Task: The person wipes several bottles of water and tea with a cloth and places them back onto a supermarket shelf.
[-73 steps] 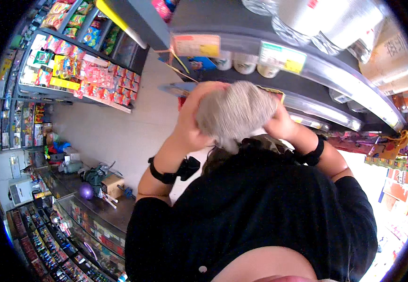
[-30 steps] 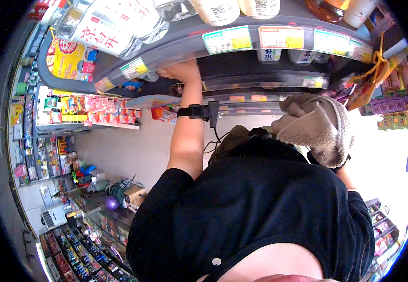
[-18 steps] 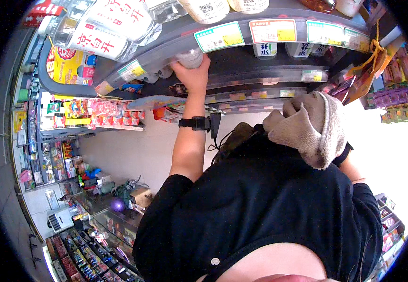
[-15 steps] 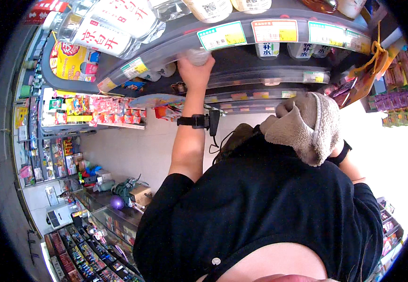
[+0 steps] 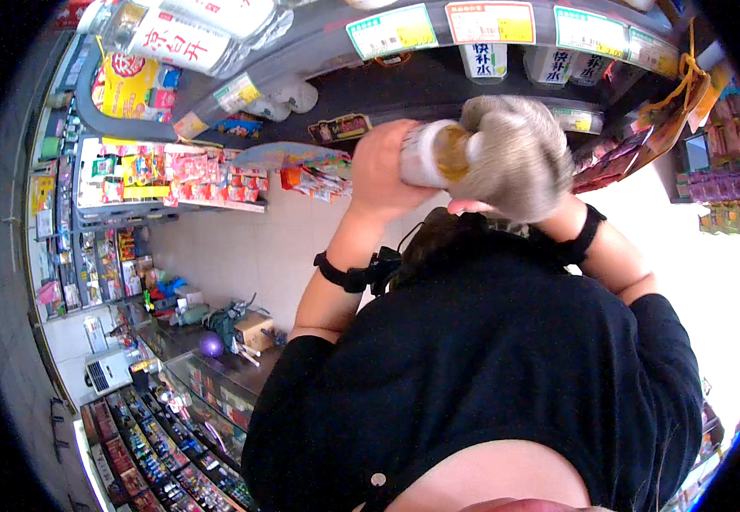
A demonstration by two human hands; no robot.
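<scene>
My left hand [image 5: 380, 166] is wrapped round a small bottle [image 5: 422, 155] with a white body and a yellowish end, tilted on its side in front of the shelf. A beige towel [image 5: 519, 158], slightly blurred, bunches over my right hand [image 5: 470, 206] and meets the bottle's yellowish end. Most of the right hand is hidden by the towel; a bit of finger shows under it. Behind them, white bottles with dark print [image 5: 483, 61] stand on the lower shelf [image 5: 425, 98], and a small dark packet [image 5: 340, 128] lies left of my hands.
Price tags line the upper shelf edge [image 5: 323, 55]. Large clear bottles with white labels [image 5: 178, 43] stand at the upper left. Hanging packets [image 5: 724, 179] are at right, a rack of red snack packs [image 5: 191, 175] at left. A glass counter [image 5: 216, 388] lies at lower left.
My left hand has come back from the shelf toward me, bringing the bottle out. The towel in my right hand has moved up and left to the bottle.
</scene>
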